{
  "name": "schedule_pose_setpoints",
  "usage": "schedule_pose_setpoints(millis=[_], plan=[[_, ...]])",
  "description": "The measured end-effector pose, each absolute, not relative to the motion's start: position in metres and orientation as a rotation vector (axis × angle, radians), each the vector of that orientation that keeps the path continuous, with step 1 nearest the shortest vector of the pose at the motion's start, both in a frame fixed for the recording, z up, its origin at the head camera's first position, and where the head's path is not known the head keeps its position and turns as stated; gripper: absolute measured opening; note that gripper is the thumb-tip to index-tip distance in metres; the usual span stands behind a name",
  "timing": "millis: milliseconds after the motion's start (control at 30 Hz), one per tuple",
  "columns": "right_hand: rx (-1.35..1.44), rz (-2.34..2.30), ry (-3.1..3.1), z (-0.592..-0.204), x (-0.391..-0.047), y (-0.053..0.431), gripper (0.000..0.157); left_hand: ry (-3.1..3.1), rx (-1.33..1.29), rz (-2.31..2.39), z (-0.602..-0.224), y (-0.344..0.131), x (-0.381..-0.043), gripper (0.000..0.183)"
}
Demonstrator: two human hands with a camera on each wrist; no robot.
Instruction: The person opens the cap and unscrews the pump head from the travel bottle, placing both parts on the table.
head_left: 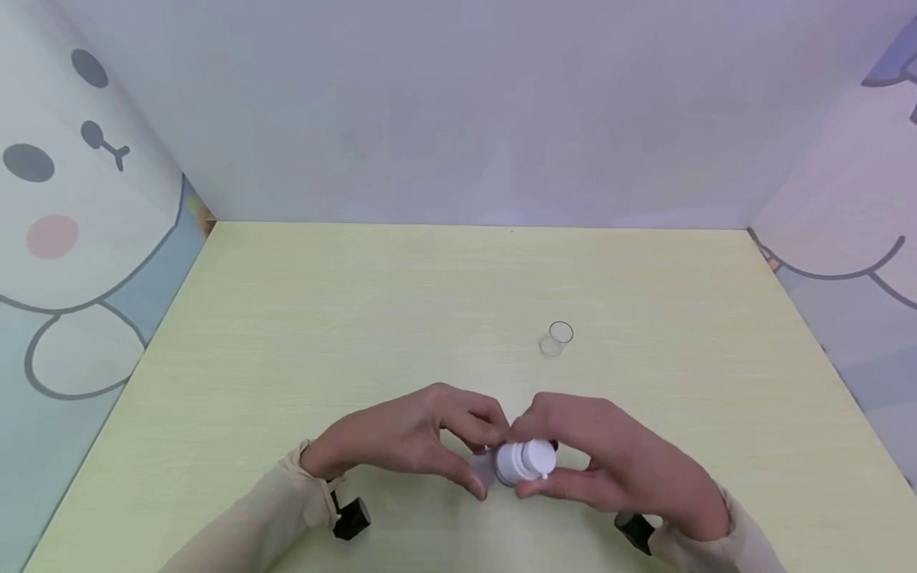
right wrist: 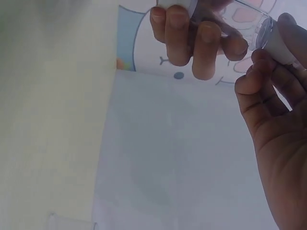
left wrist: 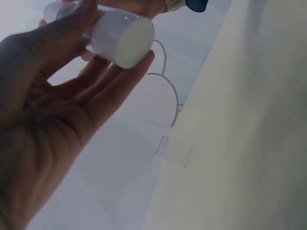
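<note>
Both hands hold a small bottle with a white top, a see-through middle and a white base. It is held tilted, its top toward the right. My left hand grips the body between thumb and fingers; in the right wrist view the left hand's fingers wrap round the base end. My right hand pinches the collar of the top with thumb and fingertips, seen also as a white band in the right wrist view. Fingers hide part of the body.
A small clear cylinder with an open rim stands on the pale wooden table, beyond the hands. Behind the table rises a plain pale wall; panels with cartoon animals flank it. Each wrist wears a small black device.
</note>
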State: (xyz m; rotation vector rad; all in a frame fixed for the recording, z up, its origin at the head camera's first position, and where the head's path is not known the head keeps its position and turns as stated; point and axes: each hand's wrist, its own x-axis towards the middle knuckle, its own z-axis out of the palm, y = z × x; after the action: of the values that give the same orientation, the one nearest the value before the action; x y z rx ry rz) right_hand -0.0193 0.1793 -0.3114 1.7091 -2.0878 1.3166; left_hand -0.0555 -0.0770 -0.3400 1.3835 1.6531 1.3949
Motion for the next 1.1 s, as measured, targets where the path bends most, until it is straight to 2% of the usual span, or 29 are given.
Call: schedule_pose_setpoints(millis=[200,333,467,633,867,1100], plan=[[1.848,1.214,-2.007,-0.299,-0.009,0.171,0.031,1.478,1.521,1.33,-0.341,-0.071,-0.052,0.027],[1.813,1.284,-2.007,-0.299,-0.012,0.172,0.027,1.461,1.414,1.377,-0.343,-0.071,-0.051,0.032],[1.677,1.364,-2.051,-0.308,-0.018,0.177,0.021,1.561,1.26,1.473,-0.346,-0.07,-0.051,0.037],[1.402,1.304,-2.215,-0.32,-0.025,0.184,0.02,1.883,1.189,1.538,-0.349,-0.064,-0.048,0.037],[0.974,1.202,-2.514,-0.332,-0.032,0.187,0.026,2.567,1.338,1.363,-0.358,-0.056,-0.045,0.039],[0.856,1.213,-2.526,-0.341,-0.035,0.181,0.033,2.932,1.372,1.115,-0.362,-0.054,-0.047,0.044]])
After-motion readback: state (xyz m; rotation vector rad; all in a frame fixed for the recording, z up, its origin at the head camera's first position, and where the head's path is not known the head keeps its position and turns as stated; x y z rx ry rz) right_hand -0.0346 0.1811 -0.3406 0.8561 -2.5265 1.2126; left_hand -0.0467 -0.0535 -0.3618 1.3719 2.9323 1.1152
